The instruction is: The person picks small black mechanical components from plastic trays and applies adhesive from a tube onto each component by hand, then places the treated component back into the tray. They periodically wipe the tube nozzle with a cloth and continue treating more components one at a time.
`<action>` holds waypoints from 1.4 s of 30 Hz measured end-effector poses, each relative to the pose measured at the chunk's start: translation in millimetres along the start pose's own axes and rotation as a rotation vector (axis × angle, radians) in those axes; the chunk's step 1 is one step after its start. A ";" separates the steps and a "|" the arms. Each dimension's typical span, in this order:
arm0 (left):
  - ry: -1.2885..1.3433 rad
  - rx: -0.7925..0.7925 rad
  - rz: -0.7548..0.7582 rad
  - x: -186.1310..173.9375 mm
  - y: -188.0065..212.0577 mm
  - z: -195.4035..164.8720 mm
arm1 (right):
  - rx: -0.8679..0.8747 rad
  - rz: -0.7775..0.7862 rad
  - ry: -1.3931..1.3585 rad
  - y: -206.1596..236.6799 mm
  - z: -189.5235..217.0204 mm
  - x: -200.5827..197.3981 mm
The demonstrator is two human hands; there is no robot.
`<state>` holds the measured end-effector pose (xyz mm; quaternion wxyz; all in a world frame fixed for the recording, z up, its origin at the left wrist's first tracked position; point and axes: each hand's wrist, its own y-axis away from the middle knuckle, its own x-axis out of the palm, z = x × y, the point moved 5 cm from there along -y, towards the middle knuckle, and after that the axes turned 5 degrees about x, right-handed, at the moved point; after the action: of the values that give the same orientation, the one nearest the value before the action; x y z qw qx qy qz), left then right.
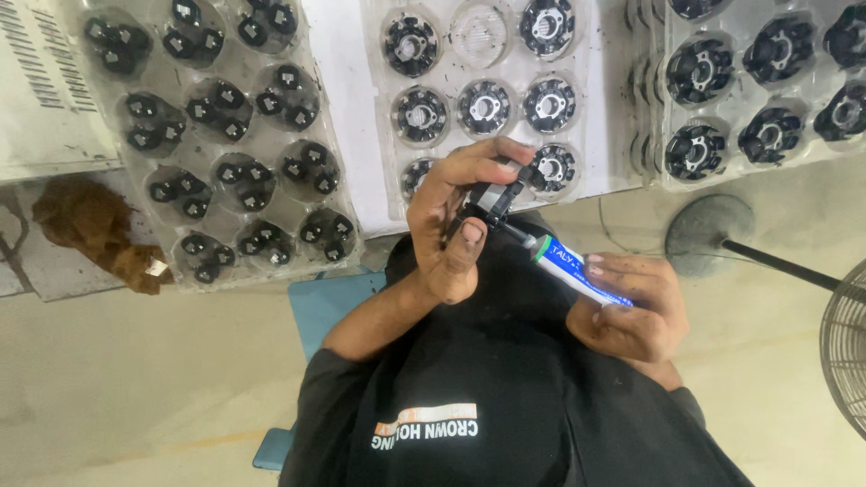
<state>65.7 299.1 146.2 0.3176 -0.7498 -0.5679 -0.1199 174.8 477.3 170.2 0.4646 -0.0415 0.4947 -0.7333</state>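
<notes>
Small black plastic part (492,200), pinched between thumb and fingers of the left hand (456,221), held up over the lap just below the middle tray. Grip of that hand clamped on the part, thumb pressed on its lower edge. Dark nozzle of a white and blue tube (577,271) touching the part from the lower right. Tube lying slantwise in the right hand (631,307), grip closed round its body, fingers curled over the top. Both hands smudged dark, close together above a black shirt (505,397).

Just behind the hands, a clear blister tray (492,99) on a white sheet, round pockets filled with black ring-shaped assemblies, one pocket at the top empty. To the right, a stack of similar trays (767,90) with larger black round parts. To the left, another clear tray (225,144), each pocket holding a cluster of small black pieces. Beside it, far left, a brown crumpled rag (90,230) on the bench, under a white vented casing (45,81). Lower right, a round grey fan base (708,234) with a dark pole and the edge of a wire fan guard (848,347). Blue seat edge (329,302) under the left forearm.
</notes>
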 end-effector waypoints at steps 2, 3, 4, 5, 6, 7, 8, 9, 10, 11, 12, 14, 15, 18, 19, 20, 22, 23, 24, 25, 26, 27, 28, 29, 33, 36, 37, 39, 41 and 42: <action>0.038 -0.030 -0.007 0.1 0.6 2.1 | 0.020 0.044 0.009 -5.0 1.3 1.1; 0.060 -0.051 -0.010 0.3 1.0 3.4 | 0.030 0.067 0.013 -7.2 1.7 0.9; 0.072 -0.060 -0.015 0.5 1.2 4.0 | 0.040 0.081 0.020 -8.7 2.3 1.3; 0.085 -0.069 -0.019 0.7 1.4 4.8 | 0.049 0.094 0.028 -10.0 3.1 0.4; 0.087 -0.067 -0.023 0.9 1.4 5.2 | 0.057 0.107 0.035 -10.8 3.2 0.7; 0.092 -0.069 -0.030 1.1 1.4 6.0 | 0.057 0.107 0.032 -11.3 4.0 -0.2; 0.096 -0.070 -0.037 1.2 1.4 7.0 | 0.057 0.107 0.031 -11.8 4.2 -1.1; 0.102 -0.073 -0.046 1.2 1.1 8.1 | 0.057 0.108 0.029 -11.9 4.5 -1.8; 0.113 -0.075 -0.055 1.1 0.9 9.5 | 0.061 0.120 0.028 -12.1 4.3 -1.9; 0.124 -0.076 -0.064 0.8 0.6 10.5 | 0.066 0.132 0.028 -12.1 3.7 -1.5; 0.142 -0.075 -0.073 0.6 0.1 11.7 | 0.071 0.144 0.027 -12.3 3.2 -1.3; 0.159 -0.076 -0.083 -0.5 -0.9 13.1 | 0.080 0.141 0.033 -13.0 1.4 -1.0; 0.159 -0.076 -0.084 -1.1 -1.3 13.5 | 0.084 0.140 0.034 -13.4 0.7 -0.7; 0.170 -0.093 -0.102 -3.1 -2.5 15.2 | 0.060 0.131 0.022 -14.6 1.1 0.1; 0.185 -0.098 -0.120 -3.8 -2.6 16.1 | 0.074 0.138 0.030 -14.7 0.8 0.4; 0.199 -0.103 -0.138 -4.3 -2.6 17.1 | 0.087 0.143 0.038 -14.8 0.6 0.6; 0.261 -0.113 -0.202 -5.0 -1.9 20.4 | 0.112 0.153 0.065 -14.3 0.6 0.5; 0.301 -0.119 -0.237 -5.0 -1.4 22.6 | 0.121 0.154 0.083 -14.0 0.4 0.5; 0.356 -0.130 -0.282 -4.7 -0.2 25.4 | 0.134 0.159 0.100 -13.6 0.0 0.9; 0.422 -0.146 -0.321 -4.3 1.0 28.5 | 0.139 0.139 0.094 -13.4 -0.4 0.8; 0.487 -0.160 -0.360 -3.4 2.5 31.6 | 0.143 0.117 0.088 -13.3 -1.2 1.1; 0.564 -0.181 -0.392 -2.3 4.0 35.0 | 0.148 0.096 0.085 -13.3 -2.1 1.5; 0.618 -0.208 -0.418 -0.9 5.8 38.2 | 0.148 0.069 0.074 -13.7 -3.2 2.5; 0.672 -0.233 -0.446 0.2 7.3 41.5 | 0.147 0.043 0.063 -14.0 -4.0 3.9; 0.777 -0.321 -0.525 3.2 13.1 51.2 | 0.040 -0.008 0.042 -17.6 -0.9 9.0; 0.827 -0.358 -0.534 4.4 15.3 56.1 | 0.208 0.068 0.095 -18.7 -4.1 12.5; 0.841 -0.368 -0.532 4.4 15.6 57.5 | 0.191 0.059 0.096 -19.6 -3.4 12.3; 0.853 -0.396 -0.546 3.1 16.9 60.8 | 0.161 0.040 0.092 -20.4 -0.7 11.1; 0.856 -0.424 -0.560 0.8 18.0 63.8 | 0.194 0.063 0.097 -20.7 -0.7 11.0; 0.853 -0.436 -0.563 -0.4 18.3 64.6 | 0.209 0.073 0.098 -20.9 -0.3 10.5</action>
<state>70.9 335.6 90.1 0.3127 -0.5022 -0.5295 -0.6079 155.3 471.6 181.9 0.4680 0.0611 0.4391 -0.7645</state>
